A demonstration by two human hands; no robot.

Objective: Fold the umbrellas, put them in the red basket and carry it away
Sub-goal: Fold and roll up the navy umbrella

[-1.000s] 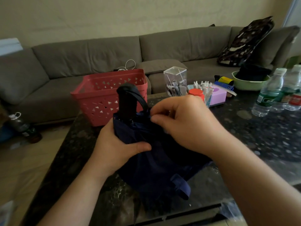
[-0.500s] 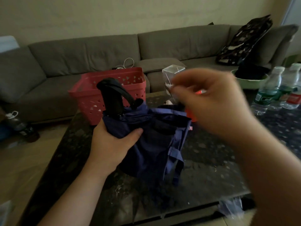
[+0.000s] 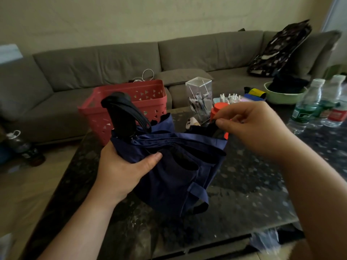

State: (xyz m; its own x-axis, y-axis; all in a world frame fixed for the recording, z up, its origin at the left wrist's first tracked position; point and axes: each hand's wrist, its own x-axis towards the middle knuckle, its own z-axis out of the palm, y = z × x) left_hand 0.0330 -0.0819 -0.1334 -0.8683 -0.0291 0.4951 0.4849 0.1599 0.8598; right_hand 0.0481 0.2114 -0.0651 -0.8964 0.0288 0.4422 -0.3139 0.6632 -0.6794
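Observation:
A navy blue umbrella (image 3: 174, 171) with a black handle (image 3: 122, 117) and wrist strap is held above the dark table, handle pointing up and away. My left hand (image 3: 122, 171) grips the bunched canopy just below the handle. My right hand (image 3: 251, 128) pinches a fold of the canopy's upper right edge and pulls it out to the right. The closing strap hangs loose at the canopy's lower right. The red basket (image 3: 129, 107) with triangular holes stands behind the umbrella at the table's far left corner; its inside is mostly hidden.
The dark speckled table (image 3: 253, 184) carries a clear box of tools (image 3: 200, 99), an orange-capped container (image 3: 218, 109), small white bottles, water bottles (image 3: 308, 104) and a green bowl (image 3: 283, 93) at the right. A grey sofa (image 3: 112, 61) runs behind. A dark bottle (image 3: 20, 145) stands on the floor at left.
My right hand left the canopy near the handle, swung up to the right, and now pinches the canopy edge, stretching the folds out. The umbrella tilted left.

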